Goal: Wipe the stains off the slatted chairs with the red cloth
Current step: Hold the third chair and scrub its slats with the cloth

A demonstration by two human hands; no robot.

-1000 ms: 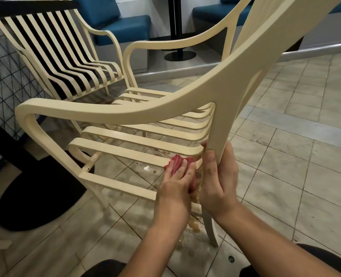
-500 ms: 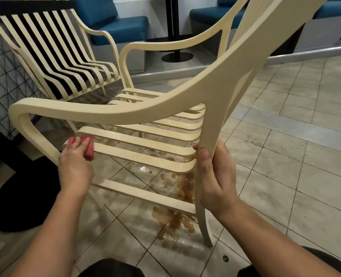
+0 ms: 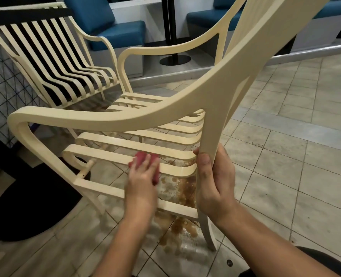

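red cloth (image 3: 144, 158): soft, left hand (image 3: 141, 183) fingers press it flat | chair (image 3: 105, 123): stiff, probably light, right hand (image 3: 215, 182) fingers grip side upright

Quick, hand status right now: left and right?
Left hand: open, flat fingers pressing the red cloth onto a seat slat.
Right hand: closed, gripping the chair by its side upright.
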